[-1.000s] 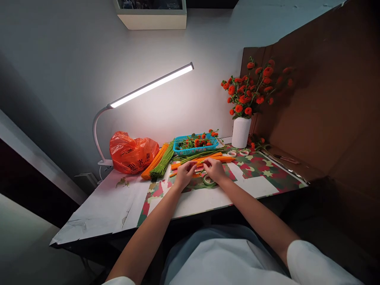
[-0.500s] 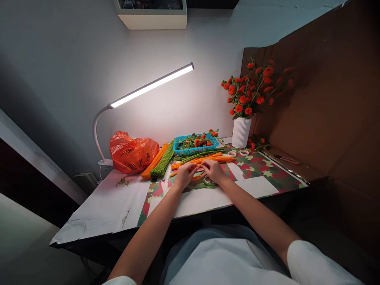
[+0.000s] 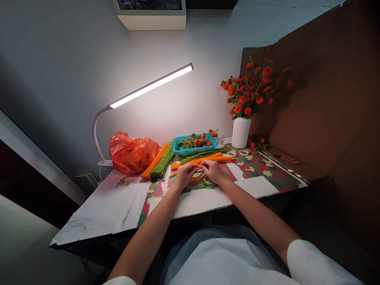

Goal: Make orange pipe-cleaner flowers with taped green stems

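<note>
My left hand (image 3: 184, 174) and my right hand (image 3: 213, 171) meet fingertip to fingertip over the table's middle. Both are closed in a pinch on a short orange pipe cleaner (image 3: 199, 166), mostly hidden by the fingers. Just beyond them lies a bundle of long orange pipe cleaners (image 3: 218, 158), with green stems (image 3: 197, 156) behind it. Below the fingertips is a curved orange piece (image 3: 196, 178) on the tabletop. A roll of green tape (image 3: 208, 181) lies beside my right hand, partly covered by it.
A blue basket (image 3: 196, 151) with small orange flowers stands behind the bundles. To the left are green pipe cleaners (image 3: 162, 162), orange ones (image 3: 152, 164) and a red plastic bag (image 3: 133, 154) under a lamp (image 3: 151, 85). At the right rear, a white vase (image 3: 240, 132) holds orange flowers near white tape rolls (image 3: 244, 152).
My fingers have shifted very slightly at the pinched orange pipe cleaner. Both hands stay in the same place, and the view has tilted a touch.
</note>
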### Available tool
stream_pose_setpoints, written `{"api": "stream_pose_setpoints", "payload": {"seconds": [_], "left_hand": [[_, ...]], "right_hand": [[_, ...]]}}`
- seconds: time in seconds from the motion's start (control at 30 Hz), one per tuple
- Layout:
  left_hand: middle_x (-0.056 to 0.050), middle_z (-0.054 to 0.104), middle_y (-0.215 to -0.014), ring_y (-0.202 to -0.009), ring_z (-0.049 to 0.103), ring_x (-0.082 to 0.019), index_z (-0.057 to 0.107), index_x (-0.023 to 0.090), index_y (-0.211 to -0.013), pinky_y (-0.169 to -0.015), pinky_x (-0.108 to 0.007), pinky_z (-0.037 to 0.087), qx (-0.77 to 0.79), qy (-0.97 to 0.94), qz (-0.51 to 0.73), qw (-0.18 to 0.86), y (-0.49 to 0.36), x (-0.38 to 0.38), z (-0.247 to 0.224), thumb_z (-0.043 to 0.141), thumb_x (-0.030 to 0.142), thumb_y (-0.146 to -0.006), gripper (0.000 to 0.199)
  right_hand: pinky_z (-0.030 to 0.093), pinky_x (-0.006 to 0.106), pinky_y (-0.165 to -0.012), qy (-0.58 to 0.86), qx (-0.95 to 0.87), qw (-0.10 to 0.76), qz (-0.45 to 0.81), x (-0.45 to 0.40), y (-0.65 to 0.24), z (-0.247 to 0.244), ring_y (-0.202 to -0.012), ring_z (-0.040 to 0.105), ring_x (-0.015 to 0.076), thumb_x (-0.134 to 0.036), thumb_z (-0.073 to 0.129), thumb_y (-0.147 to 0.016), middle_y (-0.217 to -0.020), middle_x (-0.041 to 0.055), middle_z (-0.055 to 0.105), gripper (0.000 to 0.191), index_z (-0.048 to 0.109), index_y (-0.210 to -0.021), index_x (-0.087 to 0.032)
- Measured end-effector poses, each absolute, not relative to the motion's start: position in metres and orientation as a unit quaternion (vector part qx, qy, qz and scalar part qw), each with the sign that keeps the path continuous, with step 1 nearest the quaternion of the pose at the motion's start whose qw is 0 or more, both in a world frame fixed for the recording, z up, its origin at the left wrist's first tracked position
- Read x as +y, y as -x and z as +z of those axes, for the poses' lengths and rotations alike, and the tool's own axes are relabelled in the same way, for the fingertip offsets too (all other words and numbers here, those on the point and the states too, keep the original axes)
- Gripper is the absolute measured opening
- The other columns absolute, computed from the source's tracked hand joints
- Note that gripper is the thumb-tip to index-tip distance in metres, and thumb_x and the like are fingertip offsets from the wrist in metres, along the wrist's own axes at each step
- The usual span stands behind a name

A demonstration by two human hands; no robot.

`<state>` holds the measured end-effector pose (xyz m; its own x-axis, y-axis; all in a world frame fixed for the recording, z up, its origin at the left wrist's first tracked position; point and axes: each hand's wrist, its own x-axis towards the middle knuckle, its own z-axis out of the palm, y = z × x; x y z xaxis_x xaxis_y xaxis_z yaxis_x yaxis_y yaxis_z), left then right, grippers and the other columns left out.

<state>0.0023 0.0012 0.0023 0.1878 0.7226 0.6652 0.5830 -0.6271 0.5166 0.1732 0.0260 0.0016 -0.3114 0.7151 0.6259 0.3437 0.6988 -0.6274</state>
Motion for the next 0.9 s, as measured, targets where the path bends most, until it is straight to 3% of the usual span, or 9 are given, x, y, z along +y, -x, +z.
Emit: {"api": "stream_pose_setpoints", "payload": {"seconds": [0.17, 0.33, 0.57, 0.9], "left_hand": [[-0.009, 0.072, -0.093, -0.074, 0.064, -0.017, 0.068, 0.016, -0.103, -0.063, -0.027, 0.05, 0.448, -0.739, 0.494, 0.095, -0.0074, 0.0012, 0.0021, 0.067, 0.036, -0.078, 0.032], [-0.005, 0.071, -0.079, -0.064, 0.062, -0.015, 0.071, 0.019, -0.096, -0.059, -0.025, 0.048, 0.449, -0.734, 0.5, 0.098, -0.0075, 0.0012, 0.0028, 0.058, 0.038, -0.085, 0.025], [-0.004, 0.069, -0.073, -0.06, 0.059, -0.013, 0.072, 0.019, -0.091, -0.056, -0.024, 0.045, 0.44, -0.738, 0.506, 0.075, -0.0066, 0.0014, 0.0039, 0.058, 0.039, -0.085, 0.026], [-0.004, 0.069, -0.074, -0.064, 0.059, -0.014, 0.073, 0.021, -0.088, -0.062, -0.025, 0.047, 0.422, -0.759, 0.49, 0.078, -0.0056, 0.0008, 0.0053, 0.06, 0.041, -0.083, 0.024]], "right_hand": [[0.041, 0.025, -0.056, 0.366, -0.746, 0.52, 0.199, 0.0282, -0.1719, 0.0007, -0.058, 0.054, 0.0145, -0.021, 0.052, -0.08, -0.064, 0.0006, 0.06, 0.012, 0.06, -0.072, -0.018], [0.042, 0.025, -0.057, 0.342, -0.763, 0.506, 0.212, 0.0274, -0.1698, -0.0004, -0.058, 0.055, 0.0136, -0.022, 0.053, -0.078, -0.065, 0.0006, 0.062, 0.01, 0.062, -0.077, -0.018], [0.044, 0.025, -0.059, 0.362, -0.737, 0.529, 0.215, 0.0297, -0.169, -0.0024, -0.06, 0.057, 0.0141, -0.02, 0.052, -0.077, -0.068, 0.0015, 0.065, 0.011, 0.063, -0.075, -0.018], [0.043, 0.026, -0.062, 0.344, -0.787, 0.482, 0.171, 0.0286, -0.1722, -0.0022, -0.063, 0.058, 0.0156, -0.011, 0.05, -0.078, -0.07, 0.0028, 0.065, 0.015, 0.064, -0.075, -0.018]]}}
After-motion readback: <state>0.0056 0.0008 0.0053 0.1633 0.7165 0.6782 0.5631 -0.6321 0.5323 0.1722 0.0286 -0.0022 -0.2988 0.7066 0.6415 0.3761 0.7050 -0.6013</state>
